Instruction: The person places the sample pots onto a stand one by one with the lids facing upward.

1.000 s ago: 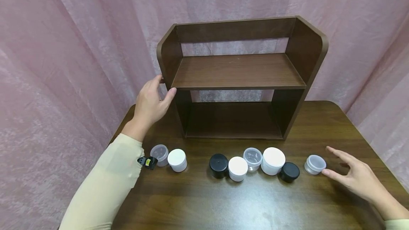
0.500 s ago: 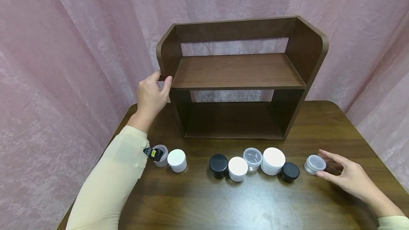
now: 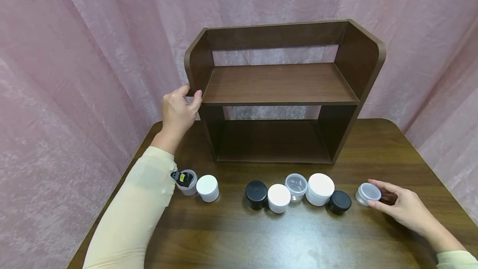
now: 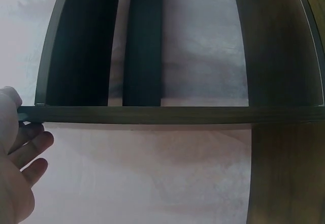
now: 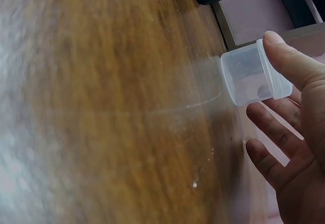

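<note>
In the head view my left hand (image 3: 177, 111) grips the left side panel of a brown two-tier wooden shelf (image 3: 280, 83), thumb at its front edge and fingers outside. The left wrist view shows the fingers (image 4: 31, 150) beside the dark panel edge (image 4: 152, 115). At the right of the table, my right hand (image 3: 401, 206) holds a small clear plastic jar (image 3: 367, 194) by its upper part. In the right wrist view the thumb (image 5: 292, 61) lies against the lid of the clear jar (image 5: 249, 74), with fingers on the opposite side. The jar stands upright on the table.
A row of jars crosses the wooden table (image 3: 224, 235): a black jar (image 3: 256, 194), a white jar (image 3: 279, 198), a clear jar (image 3: 296, 187), a larger white jar (image 3: 320, 189) and a low black jar (image 3: 339, 202). Further left stand a white jar (image 3: 207, 188) and another clear jar (image 3: 189, 189).
My right hand has moved left to the clear jar and closed its thumb and fingers around it. My left hand has taken hold of the shelf's side panel.
</note>
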